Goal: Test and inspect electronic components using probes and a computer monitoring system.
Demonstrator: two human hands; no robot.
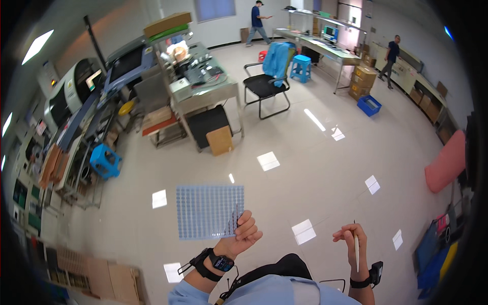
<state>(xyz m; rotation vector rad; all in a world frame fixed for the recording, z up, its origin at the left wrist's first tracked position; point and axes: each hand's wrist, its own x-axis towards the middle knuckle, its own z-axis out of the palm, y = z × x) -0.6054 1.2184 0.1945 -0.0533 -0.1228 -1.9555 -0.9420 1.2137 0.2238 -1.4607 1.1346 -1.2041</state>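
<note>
My left hand grips the lower right edge of a translucent bluish sheet. Rows of small rounded cells cover the sheet, and some dark marks show near my fingers. The sheet hangs out in front of me above the floor. Apart from it, on the right, my right hand is closed round a slim pale stick with a dark pointed tip that points up and away from me. Whether the stick is a brush or a pen I cannot make out.
Ahead stand a cluttered workbench, a black chair with blue cloth, and a blue stool. Cartons and a blue crate sit farther right. Machines line the left. Two people are in the background.
</note>
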